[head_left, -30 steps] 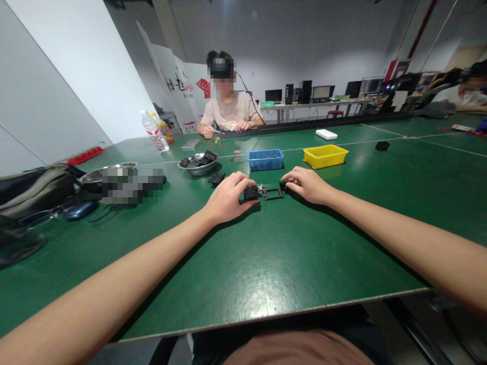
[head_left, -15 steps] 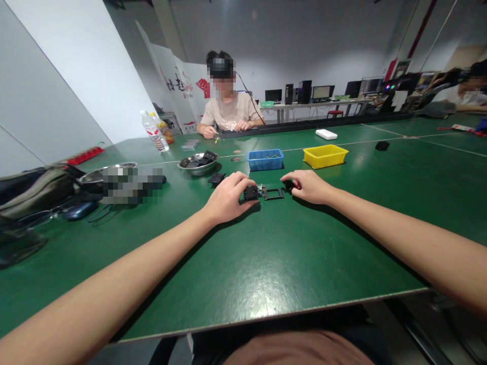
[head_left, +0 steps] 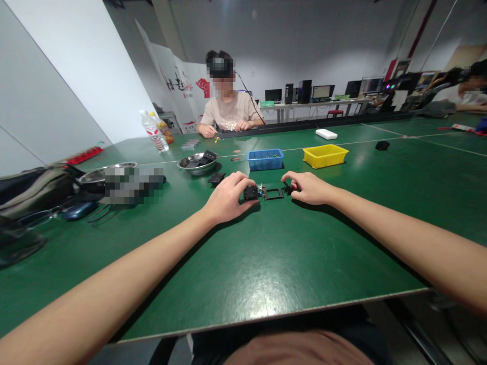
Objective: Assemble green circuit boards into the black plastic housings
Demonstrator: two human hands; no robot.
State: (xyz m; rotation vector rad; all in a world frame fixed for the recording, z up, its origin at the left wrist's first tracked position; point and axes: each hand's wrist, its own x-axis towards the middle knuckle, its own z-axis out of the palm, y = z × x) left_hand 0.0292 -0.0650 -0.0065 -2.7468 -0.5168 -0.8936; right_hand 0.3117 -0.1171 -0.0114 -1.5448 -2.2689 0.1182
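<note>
My left hand (head_left: pixel 232 197) is closed around a small black box-shaped part (head_left: pixel 251 192), thumb below and fingers above. At its right side shows a bit of a small circuit board (head_left: pixel 261 190) with blue on it. Beside that, a flat black rectangular frame (head_left: pixel 274 194) lies on the green table (head_left: pixel 243 263). My right hand (head_left: pixel 308 187) pinches a small dark part (head_left: pixel 288 187) just right of the frame; its shape is partly hidden by the fingers. Another black part (head_left: pixel 216 179) sits behind my left hand.
Behind my hands stand a blue bin (head_left: pixel 265 159) with small items, a yellow bin (head_left: pixel 325 156) and a metal bowl (head_left: pixel 198 162) of black parts. A bottle (head_left: pixel 154 132), a white box (head_left: pixel 326 134) and a bag (head_left: pixel 34 195) lie farther out. A person (head_left: pixel 230 109) sits opposite.
The dark part in my right hand has tilted slightly, and the right fingers have shifted a little. My left hand stays in place.
</note>
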